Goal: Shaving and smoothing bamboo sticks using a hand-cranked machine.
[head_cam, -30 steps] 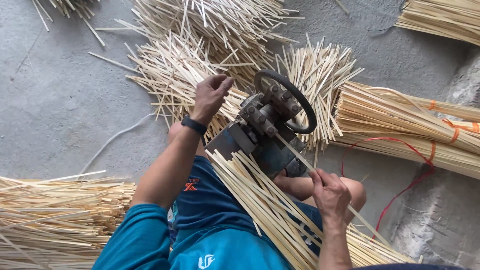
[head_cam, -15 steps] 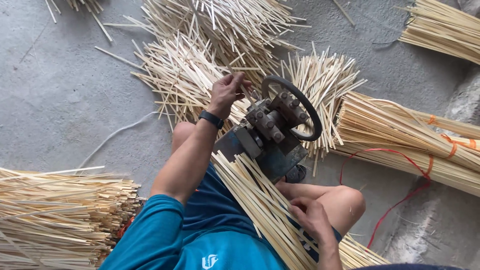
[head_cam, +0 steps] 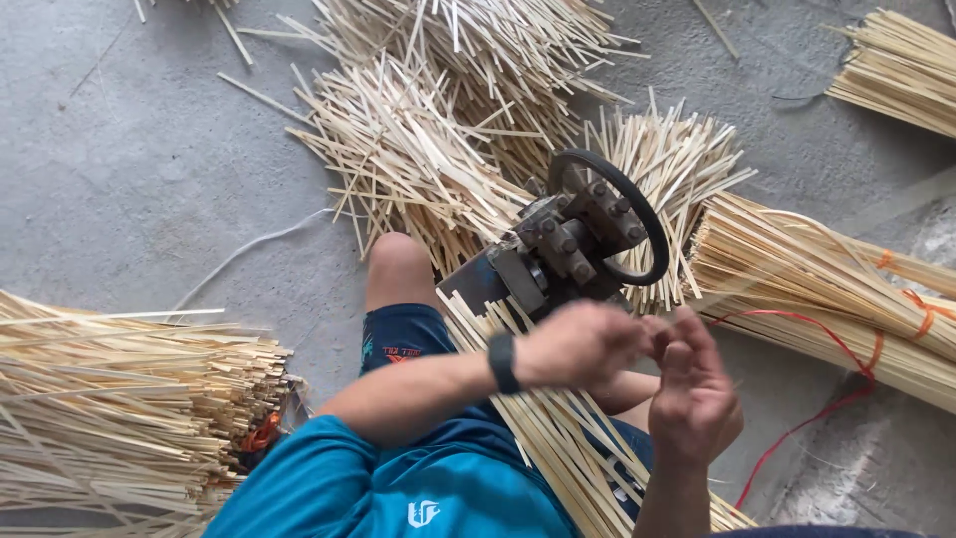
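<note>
My left hand (head_cam: 578,344) and right hand (head_cam: 695,399) meet, grip unclear, above bamboo strips (head_cam: 558,448) running lengthwise toward the splitting machine (head_cam: 578,239) ahead.

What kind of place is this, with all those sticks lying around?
Probably a small workshop for splitting bamboo or cane into strips, set up on a bare concrete floor. Heaps of cut strips, tied bundles and a small metal machine with a wheel suggest it.

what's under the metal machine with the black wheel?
The metal machine sits on a long bundle of pale strips across the person's lap, with loose cut strips fanned on the concrete floor beyond. Its base and any mount are hidden.
</note>
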